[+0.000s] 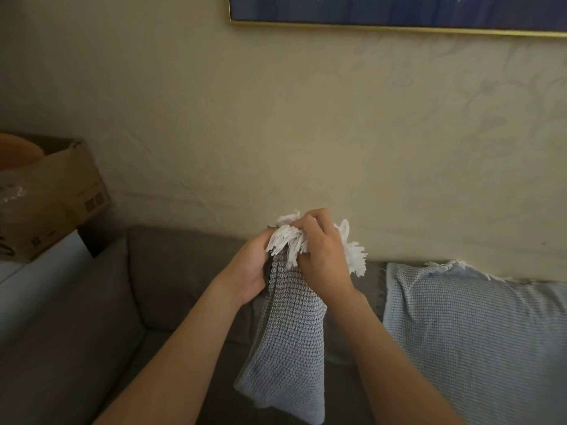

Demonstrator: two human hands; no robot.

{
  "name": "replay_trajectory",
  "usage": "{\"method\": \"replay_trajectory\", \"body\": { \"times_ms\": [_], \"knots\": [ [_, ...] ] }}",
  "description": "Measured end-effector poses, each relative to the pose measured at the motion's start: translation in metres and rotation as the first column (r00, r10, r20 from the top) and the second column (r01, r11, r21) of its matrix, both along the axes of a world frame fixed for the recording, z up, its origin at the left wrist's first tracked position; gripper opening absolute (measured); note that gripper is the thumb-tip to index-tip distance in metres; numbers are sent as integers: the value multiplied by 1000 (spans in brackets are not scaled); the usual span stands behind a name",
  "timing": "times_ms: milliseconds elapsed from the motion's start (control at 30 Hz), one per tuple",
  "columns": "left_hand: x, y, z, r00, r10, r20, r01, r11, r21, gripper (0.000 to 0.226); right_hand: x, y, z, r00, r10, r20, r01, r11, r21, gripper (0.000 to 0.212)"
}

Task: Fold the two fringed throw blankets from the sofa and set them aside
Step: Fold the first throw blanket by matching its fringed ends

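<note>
Item: grey-white woven throw (288, 342), hanging folded above the sofa seat, its fringed end bunched at top. Left hand (250, 265) and right hand (322, 256) both clenching that end. Second throw (472, 338) lying draped over the grey sofa (171, 280) behind. Beyond: cardboard box (58, 194), framed blue picture (399, 10).

Blanket (288, 329) hanging before sofa (171, 271), second blanket (472, 332) on sofa right, box (61, 191) left

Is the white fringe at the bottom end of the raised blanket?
No, the white fringe sits bunched at the very top of the hanging blanket.
</note>
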State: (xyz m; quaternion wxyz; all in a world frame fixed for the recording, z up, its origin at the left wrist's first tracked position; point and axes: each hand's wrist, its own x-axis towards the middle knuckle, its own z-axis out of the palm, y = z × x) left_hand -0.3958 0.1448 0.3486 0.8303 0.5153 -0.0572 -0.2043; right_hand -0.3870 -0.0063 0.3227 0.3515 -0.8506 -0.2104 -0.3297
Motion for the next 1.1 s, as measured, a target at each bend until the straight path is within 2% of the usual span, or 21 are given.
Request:
{"method": "replay_trajectory", "body": {
  "times_ms": [67,133,200,267,367,433,500,567,633,700,800,867,967,1100],
  "knots": [
    [-1,3,-1,999,-25,32,23,999,36,32,3,-2,3,998,4,-56,-2,1000,30,44],
    [-2,6,-1,985,-57,163,23,978,206,30,8,-3,7,995,16,-96,-11,998,54,39],
    [-3,7,0,955,-75,287,-30,938,345,43,13,-6,13,991,26,-134,-16,997,77,38],
    [-3,6,2,943,-38,331,-95,921,378,48,12,-10,21,983,79,-167,-58,990,125,44],
    [-2,4,6,931,-50,360,-118,895,430,42,9,-19,27,945,152,-288,-107,980,165,58],
    [0,5,11,926,-79,369,-128,855,503,38,10,-25,27,936,145,-322,-102,984,146,43],
    [4,5,14,920,-95,380,-152,807,570,33,9,-30,27,928,106,-358,-86,994,71,10],
    [6,7,17,914,-102,393,-173,779,602,31,7,-38,22,916,88,-391,-98,995,-7,18],
    [4,7,20,892,-103,440,-206,773,600,31,8,-51,15,867,100,-488,-119,993,-8,33],
    [3,5,23,846,-62,530,-303,762,572,34,11,-65,6,761,89,-643,-137,990,-24,33],
    [5,1,15,730,106,675,-508,745,432,40,9,-76,-13,647,16,-763,-178,975,-130,19],
    [10,0,11,670,239,703,-611,716,339,36,3,-78,-28,583,15,-812,-153,984,-92,30],
    [16,3,6,612,351,708,-695,666,271,39,-7,-75,-47,567,61,-821,-157,987,-36,56],
    [23,6,-1,527,477,703,-792,575,203,40,-3,-76,-71,558,19,-830,-160,983,-85,64]
  ]
}}
